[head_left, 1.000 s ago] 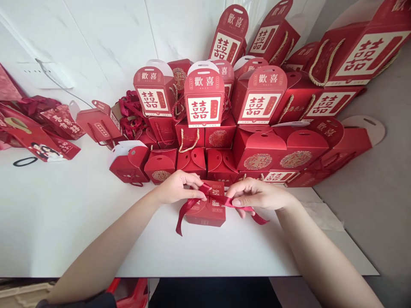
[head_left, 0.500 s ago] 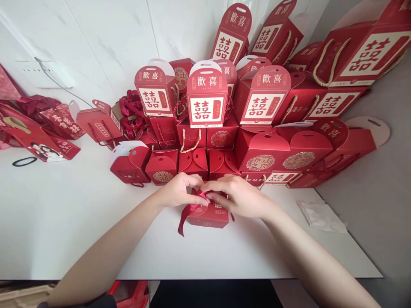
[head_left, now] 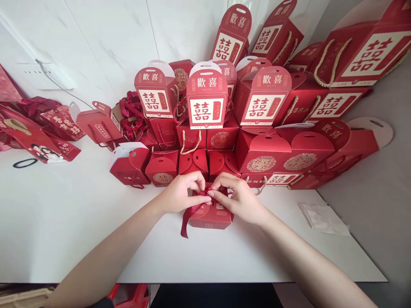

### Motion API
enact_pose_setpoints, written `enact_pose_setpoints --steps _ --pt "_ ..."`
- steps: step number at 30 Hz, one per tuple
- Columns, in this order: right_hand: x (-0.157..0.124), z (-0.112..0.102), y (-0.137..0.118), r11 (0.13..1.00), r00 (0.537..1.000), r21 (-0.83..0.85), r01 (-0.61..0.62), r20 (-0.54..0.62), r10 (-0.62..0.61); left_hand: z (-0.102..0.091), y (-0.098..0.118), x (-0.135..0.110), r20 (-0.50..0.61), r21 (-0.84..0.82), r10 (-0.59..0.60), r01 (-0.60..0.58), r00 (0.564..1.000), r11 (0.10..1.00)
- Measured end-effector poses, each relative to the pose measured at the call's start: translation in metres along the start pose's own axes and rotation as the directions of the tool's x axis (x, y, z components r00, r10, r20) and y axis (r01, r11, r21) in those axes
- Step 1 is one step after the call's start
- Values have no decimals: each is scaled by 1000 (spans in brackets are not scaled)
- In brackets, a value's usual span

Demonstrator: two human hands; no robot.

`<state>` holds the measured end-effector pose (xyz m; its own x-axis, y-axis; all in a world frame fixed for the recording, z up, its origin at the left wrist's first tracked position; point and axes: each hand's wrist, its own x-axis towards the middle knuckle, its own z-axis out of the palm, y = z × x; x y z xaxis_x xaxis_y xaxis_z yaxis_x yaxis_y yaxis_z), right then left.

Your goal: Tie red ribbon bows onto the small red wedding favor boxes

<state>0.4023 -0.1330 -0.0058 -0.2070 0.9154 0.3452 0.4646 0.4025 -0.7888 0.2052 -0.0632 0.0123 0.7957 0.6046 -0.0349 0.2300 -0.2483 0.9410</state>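
Both hands have drawn together since a second ago, when they held the ribbon ends spread apart; the right-side tail no longer trails across the table (head_left: 64,222). Left hand (head_left: 180,193) and right hand (head_left: 240,199) meet fingertip to fingertip, each pinching the ribbon (head_left: 189,214) at its knot between thumb and forefinger. The small red box (head_left: 212,218) stands on the table directly below and between the hands, its top partly covered by them. One ribbon tail hangs down the box's left side onto the table. Stacked gift boxes (head_left: 205,100) stand just behind.
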Motion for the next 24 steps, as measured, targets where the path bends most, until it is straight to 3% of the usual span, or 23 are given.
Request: enact_pose_setpoints --steps 6,9,12,16,20,24 --pt "-2 -5 4 998 999 64 -4 -37 6 -3 2 1 51 -55 -13 16 999 998" --pt "-3 -7 4 998 1000 62 15 9 -15 -6 2 1 58 -37 -6 8 998 999" --pt "-3 -4 8 996 997 68 64 38 -67 -8 3 1 64 -22 5 -4 998 1000" --pt "-2 0 17 979 984 99 178 -49 -174 -8 4 2 121 -134 -9 25 993 991" --pt "-1 -4 21 951 954 96 294 26 -297 -7 2 4 94 -161 -41 56 995 985" --pt "-2 -10 17 945 939 74 318 116 -325 -5 2 4 43 -84 -39 43 998 996"
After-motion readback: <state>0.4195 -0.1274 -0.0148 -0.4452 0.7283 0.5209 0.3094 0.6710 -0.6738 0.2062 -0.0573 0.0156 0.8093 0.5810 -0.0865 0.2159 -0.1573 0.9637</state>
